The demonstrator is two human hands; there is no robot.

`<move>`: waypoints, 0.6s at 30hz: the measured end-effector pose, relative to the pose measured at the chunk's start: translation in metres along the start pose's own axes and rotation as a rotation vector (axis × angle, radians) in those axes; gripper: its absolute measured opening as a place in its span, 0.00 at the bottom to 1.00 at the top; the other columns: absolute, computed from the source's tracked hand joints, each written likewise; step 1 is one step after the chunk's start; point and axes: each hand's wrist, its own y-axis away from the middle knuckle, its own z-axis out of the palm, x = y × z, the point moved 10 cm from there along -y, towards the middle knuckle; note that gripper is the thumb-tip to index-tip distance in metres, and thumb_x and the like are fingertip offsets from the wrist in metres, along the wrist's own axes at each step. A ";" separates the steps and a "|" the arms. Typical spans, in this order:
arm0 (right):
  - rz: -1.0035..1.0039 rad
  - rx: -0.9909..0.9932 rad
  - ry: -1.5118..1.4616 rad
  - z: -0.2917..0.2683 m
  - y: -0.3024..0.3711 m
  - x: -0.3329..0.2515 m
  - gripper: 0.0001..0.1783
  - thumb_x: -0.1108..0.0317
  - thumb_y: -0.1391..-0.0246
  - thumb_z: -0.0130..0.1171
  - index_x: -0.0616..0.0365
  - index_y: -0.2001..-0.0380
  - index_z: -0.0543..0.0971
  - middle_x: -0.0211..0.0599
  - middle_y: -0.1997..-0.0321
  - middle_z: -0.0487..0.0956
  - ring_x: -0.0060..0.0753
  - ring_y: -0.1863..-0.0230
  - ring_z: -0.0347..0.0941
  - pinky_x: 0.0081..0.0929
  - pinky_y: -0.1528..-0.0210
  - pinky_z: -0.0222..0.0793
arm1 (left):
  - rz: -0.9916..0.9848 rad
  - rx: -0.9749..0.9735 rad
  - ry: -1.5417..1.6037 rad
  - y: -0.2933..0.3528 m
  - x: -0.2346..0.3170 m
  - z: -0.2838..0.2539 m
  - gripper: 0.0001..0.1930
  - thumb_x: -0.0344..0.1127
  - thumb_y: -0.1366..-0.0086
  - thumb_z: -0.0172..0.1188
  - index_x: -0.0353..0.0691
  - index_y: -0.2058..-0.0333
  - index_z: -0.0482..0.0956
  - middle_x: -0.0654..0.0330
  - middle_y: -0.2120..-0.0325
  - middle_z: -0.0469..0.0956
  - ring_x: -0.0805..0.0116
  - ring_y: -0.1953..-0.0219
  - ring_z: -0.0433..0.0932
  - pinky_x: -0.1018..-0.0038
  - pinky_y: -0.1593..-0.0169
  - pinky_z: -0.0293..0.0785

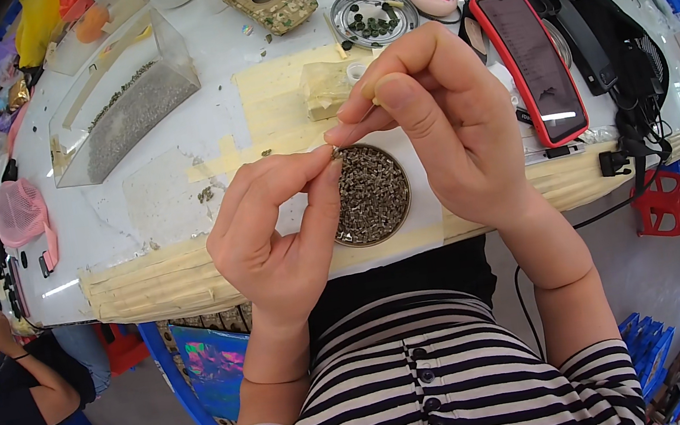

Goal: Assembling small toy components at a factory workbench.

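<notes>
My left hand pinches a tiny dark metallic piece between thumb and forefinger; its exact kind is too small to tell. My right hand comes in from the other side, one fingertip almost at that piece. Its thumb and forefinger are closed together, with a small pale bit at their tips that I cannot make out. Below both hands stands a round dish full of small grey-brown metal pieces. A block wrapped in yellowish tape sits just beyond the fingers, with a small white ring on it.
A clear bin with small grey parts stands left. Farther back lie a camouflage-patterned housing and a clear round dish of dark green bits. A red-cased phone lies right. Another person sits at the far left.
</notes>
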 end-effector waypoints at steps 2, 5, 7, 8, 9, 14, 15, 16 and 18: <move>-0.004 -0.004 0.000 0.000 0.000 0.000 0.09 0.70 0.29 0.42 0.67 0.58 0.68 0.41 0.62 0.78 0.30 0.59 0.81 0.25 0.53 0.79 | 0.002 0.002 0.001 0.000 0.000 0.000 0.10 0.17 0.48 0.68 0.31 0.66 0.83 0.56 0.72 0.82 0.67 0.70 0.80 0.77 0.64 0.75; -0.003 -0.001 0.007 0.001 -0.001 0.000 0.10 0.70 0.29 0.42 0.67 0.58 0.68 0.41 0.62 0.78 0.30 0.59 0.81 0.26 0.54 0.79 | 0.011 0.003 0.003 0.000 0.000 0.000 0.10 0.17 0.48 0.68 0.31 0.66 0.83 0.56 0.72 0.82 0.67 0.70 0.80 0.77 0.64 0.75; -0.004 0.001 0.008 0.001 -0.001 -0.001 0.10 0.70 0.29 0.43 0.68 0.59 0.69 0.41 0.62 0.78 0.31 0.60 0.81 0.26 0.54 0.79 | 0.016 0.003 0.003 0.000 0.000 -0.001 0.10 0.17 0.48 0.68 0.31 0.65 0.83 0.56 0.72 0.82 0.67 0.70 0.80 0.77 0.64 0.75; -0.005 0.003 0.008 0.000 -0.001 0.000 0.10 0.70 0.29 0.43 0.68 0.59 0.69 0.41 0.62 0.78 0.31 0.60 0.81 0.26 0.54 0.79 | 0.016 0.003 0.006 0.000 0.000 -0.001 0.10 0.17 0.48 0.68 0.31 0.65 0.83 0.56 0.72 0.82 0.67 0.70 0.80 0.77 0.64 0.75; -0.006 0.004 0.008 0.000 -0.001 0.000 0.10 0.70 0.29 0.43 0.68 0.59 0.69 0.41 0.63 0.78 0.31 0.60 0.81 0.26 0.54 0.79 | 0.015 0.004 0.010 0.000 0.001 -0.001 0.10 0.17 0.48 0.68 0.31 0.65 0.83 0.56 0.72 0.82 0.67 0.70 0.80 0.77 0.64 0.75; -0.026 0.006 0.001 0.000 -0.001 -0.001 0.10 0.69 0.29 0.43 0.67 0.59 0.69 0.42 0.63 0.78 0.31 0.60 0.81 0.26 0.55 0.79 | 0.017 -0.009 0.012 -0.002 0.002 0.000 0.10 0.17 0.48 0.68 0.31 0.66 0.83 0.55 0.73 0.82 0.67 0.70 0.80 0.77 0.65 0.75; -0.025 0.006 -0.001 0.000 -0.001 -0.001 0.10 0.69 0.29 0.43 0.67 0.59 0.69 0.42 0.63 0.78 0.31 0.60 0.81 0.26 0.54 0.79 | 0.018 -0.009 0.009 -0.002 0.002 0.000 0.10 0.17 0.48 0.68 0.31 0.66 0.83 0.55 0.73 0.82 0.67 0.70 0.80 0.77 0.65 0.75; -0.027 0.006 -0.004 0.001 -0.001 -0.001 0.10 0.69 0.29 0.43 0.67 0.59 0.69 0.42 0.63 0.78 0.31 0.60 0.81 0.26 0.54 0.79 | 0.019 -0.008 0.006 -0.002 0.002 -0.001 0.10 0.17 0.48 0.68 0.31 0.66 0.83 0.55 0.73 0.82 0.67 0.70 0.80 0.77 0.65 0.75; -0.026 0.009 -0.010 0.000 -0.001 0.000 0.10 0.69 0.29 0.43 0.67 0.59 0.69 0.42 0.63 0.78 0.31 0.60 0.81 0.26 0.54 0.79 | 0.020 -0.005 0.009 -0.001 0.002 0.000 0.10 0.17 0.48 0.68 0.31 0.66 0.83 0.55 0.73 0.82 0.67 0.71 0.80 0.77 0.65 0.75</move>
